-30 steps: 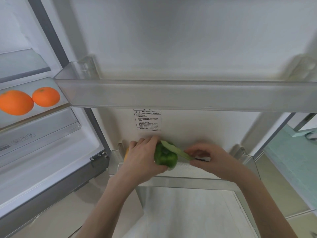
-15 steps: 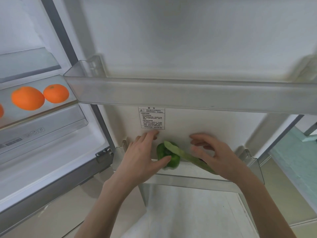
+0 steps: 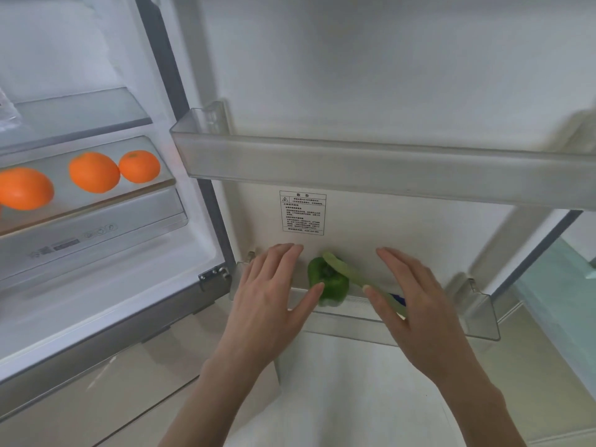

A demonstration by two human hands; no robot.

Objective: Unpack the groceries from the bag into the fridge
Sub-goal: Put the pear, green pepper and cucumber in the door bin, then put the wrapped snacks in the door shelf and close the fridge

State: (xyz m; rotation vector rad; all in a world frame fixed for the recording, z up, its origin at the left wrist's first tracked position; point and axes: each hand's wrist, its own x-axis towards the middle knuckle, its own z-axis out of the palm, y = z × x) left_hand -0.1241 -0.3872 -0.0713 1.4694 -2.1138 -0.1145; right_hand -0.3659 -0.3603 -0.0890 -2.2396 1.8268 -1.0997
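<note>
Inside door bin (image 3: 477,314), green pepper (image 3: 329,285) — hands (image 3: 274,295) open

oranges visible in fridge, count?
3, all on the fridge shelf at left: left orange cut by the frame edge, middle orange, right orange. More may sit beyond the frame.

I counted three oranges (image 3: 93,172) on one fridge shelf (image 3: 161,183), one green pepper (image 3: 329,285), one pale green stalk (image 3: 351,272), two clear door bins (image 3: 354,169), one warning label (image 3: 302,212), and my two hands (image 3: 271,298).
</note>
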